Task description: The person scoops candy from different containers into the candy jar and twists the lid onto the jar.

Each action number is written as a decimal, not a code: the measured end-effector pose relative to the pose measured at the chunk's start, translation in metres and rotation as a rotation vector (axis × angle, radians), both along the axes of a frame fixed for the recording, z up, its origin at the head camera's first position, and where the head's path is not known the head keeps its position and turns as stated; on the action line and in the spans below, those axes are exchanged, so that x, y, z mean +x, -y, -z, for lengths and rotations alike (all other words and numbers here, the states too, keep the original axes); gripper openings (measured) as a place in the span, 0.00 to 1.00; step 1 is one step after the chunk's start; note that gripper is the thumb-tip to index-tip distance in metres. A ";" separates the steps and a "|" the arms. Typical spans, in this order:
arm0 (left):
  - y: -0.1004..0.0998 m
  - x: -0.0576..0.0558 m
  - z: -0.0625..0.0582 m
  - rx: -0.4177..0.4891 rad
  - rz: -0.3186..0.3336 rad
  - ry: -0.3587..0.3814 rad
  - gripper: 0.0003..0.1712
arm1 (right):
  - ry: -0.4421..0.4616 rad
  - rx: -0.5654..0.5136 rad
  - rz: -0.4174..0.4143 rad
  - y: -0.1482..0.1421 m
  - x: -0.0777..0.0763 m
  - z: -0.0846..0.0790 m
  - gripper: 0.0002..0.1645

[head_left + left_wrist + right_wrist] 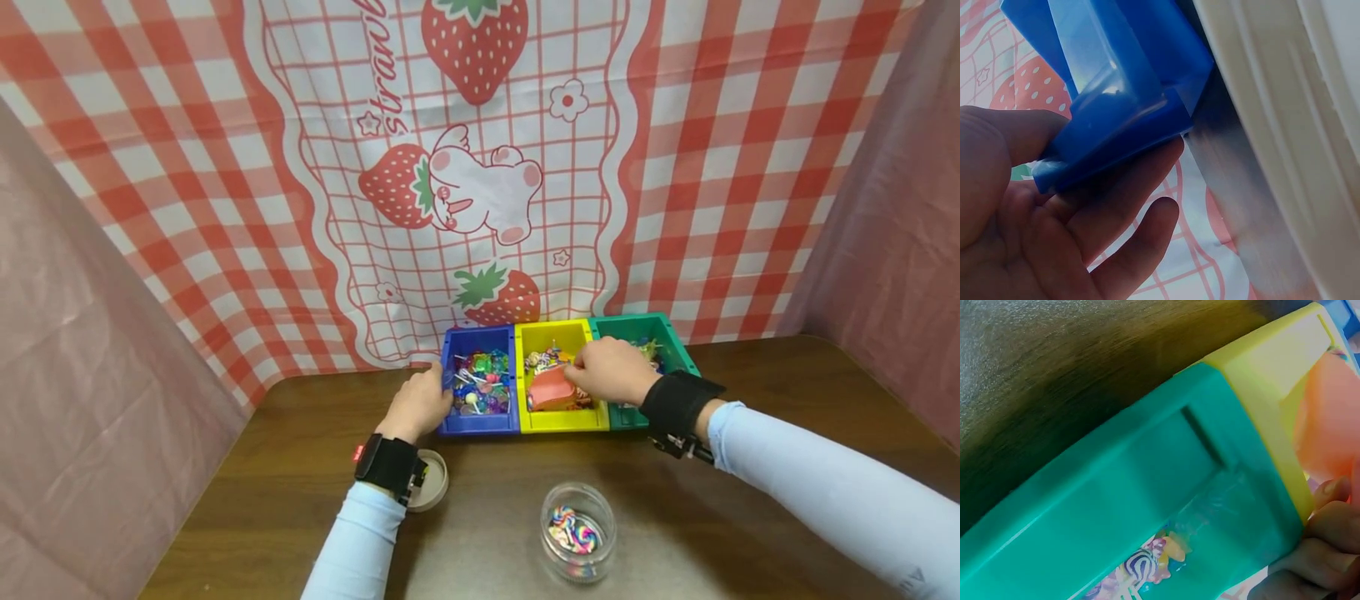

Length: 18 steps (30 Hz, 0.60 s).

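My left hand (416,404) grips the left rim of the blue bin (480,423), thumb on one side and fingers beneath in the left wrist view. Small lollipop-shaped charms and clear beads lie in that bin. My right hand (611,369) holds a coral-orange scoop (551,389) down inside the yellow bin (564,422), among colourful charms. Its handle is mostly hidden by the fingers. The green bin (1116,469), joined on the right, lies partly under the right wrist and holds more small charms.
A clear round jar (577,533) with a few swirl lollipop charms stands at the table's front. The cream lid (431,485) lies beside my left wrist. Behind the bins hangs a strawberry-print cloth (337,208), and pink drapes (97,350) flank the wooden table (300,467).
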State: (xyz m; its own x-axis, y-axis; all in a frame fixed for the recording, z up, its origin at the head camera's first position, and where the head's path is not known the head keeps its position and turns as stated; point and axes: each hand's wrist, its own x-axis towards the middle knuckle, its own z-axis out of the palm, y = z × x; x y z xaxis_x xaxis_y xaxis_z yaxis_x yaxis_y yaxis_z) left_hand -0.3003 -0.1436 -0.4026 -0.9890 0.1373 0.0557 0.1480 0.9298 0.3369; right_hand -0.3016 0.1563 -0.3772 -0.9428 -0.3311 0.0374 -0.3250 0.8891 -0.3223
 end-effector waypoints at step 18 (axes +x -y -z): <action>-0.002 0.003 -0.003 0.008 -0.019 0.030 0.32 | -0.030 0.140 0.026 0.007 0.007 -0.006 0.26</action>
State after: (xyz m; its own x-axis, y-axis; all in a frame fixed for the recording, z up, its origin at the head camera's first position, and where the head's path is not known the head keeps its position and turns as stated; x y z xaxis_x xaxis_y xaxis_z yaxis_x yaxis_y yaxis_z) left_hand -0.2975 -0.1418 -0.3995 -0.9926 0.1183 0.0267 0.1202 0.9295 0.3488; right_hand -0.2949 0.1495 -0.3715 -0.9504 -0.3103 0.0211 -0.3087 0.9331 -0.1846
